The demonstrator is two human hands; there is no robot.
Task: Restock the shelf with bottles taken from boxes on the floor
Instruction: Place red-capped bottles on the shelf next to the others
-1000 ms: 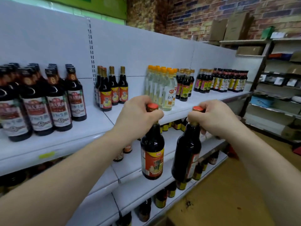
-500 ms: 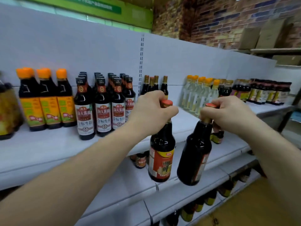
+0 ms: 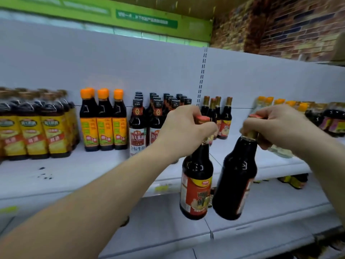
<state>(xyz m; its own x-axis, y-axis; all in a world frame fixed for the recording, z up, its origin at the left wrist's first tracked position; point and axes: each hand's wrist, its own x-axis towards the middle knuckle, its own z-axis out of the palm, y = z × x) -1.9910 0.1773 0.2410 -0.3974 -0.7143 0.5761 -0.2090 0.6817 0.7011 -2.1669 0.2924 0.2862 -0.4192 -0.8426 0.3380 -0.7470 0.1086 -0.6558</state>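
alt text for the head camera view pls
Two bare hands each hold a dark sauce bottle by its neck, left hand and right hand, in front of a white shelf stocked with bottles.

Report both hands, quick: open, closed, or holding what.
Left hand: closed, holding the red-label bottle by its neck, hanging in front of the shelf.
Right hand: closed, holding the tilted bottle by its neck.
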